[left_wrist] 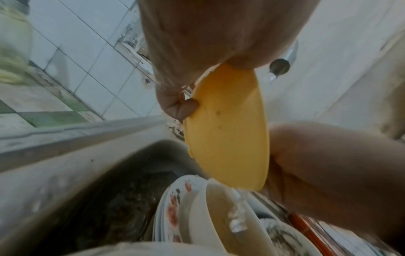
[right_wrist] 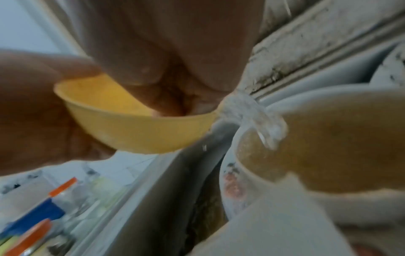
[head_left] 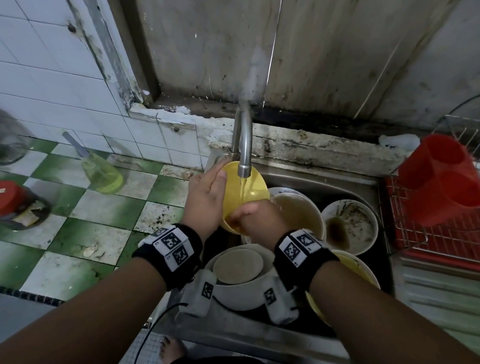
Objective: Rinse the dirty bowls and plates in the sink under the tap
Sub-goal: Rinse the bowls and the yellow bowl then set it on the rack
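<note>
**Yellow bowl under the running tap**

Curling round the far left rim, the fingers of the left hand (head_left: 205, 199) grip the yellow bowl (head_left: 243, 195), thumb on the inner edge, the rest spread behind its outer wall. The right hand (head_left: 254, 218) reaches into the bowl's lower part with fingers bent against the inside; whether they press or merely touch cannot be told. The bowl is plain, smooth plastic, tilted on its side over the sink (head_left: 332, 179), directly below the steel tap (head_left: 244, 142), whose thin stream falls into it. Water spills off its lower lip in the right wrist view onto a white bowl of brownish liquid (head_left: 299, 214). Beside that sit a soiled white bowl (head_left: 349, 226) and a stack of white bowls (head_left: 243, 273). Both wrists wear black bands with square black-and-white markers; no readable writing shows.
</note>
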